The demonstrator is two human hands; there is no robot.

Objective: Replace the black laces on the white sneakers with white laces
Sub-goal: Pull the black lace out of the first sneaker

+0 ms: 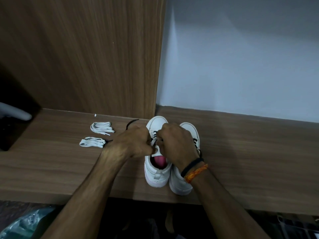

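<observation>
— Sneakers: how many are sitting on the shelf (241,135)?

— Two, side by side, toes to the wall: left sneaker (156,171), right sneaker (179,183). Two white lace bundles (102,128) and (92,143) are lying well apart to their left.

— And the fingers?

— Both hands are curling tight over the left sneaker's eyelets. The left hand (133,144) and right hand (176,142) are pinching the black lace (155,134); its loose end is arcing behind the left hand.

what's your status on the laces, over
Left hand and right hand both pinching black lace on left sneaker. Right sneaker still black-laced. Two white lace bundles waiting left. Nothing blocking.
</observation>
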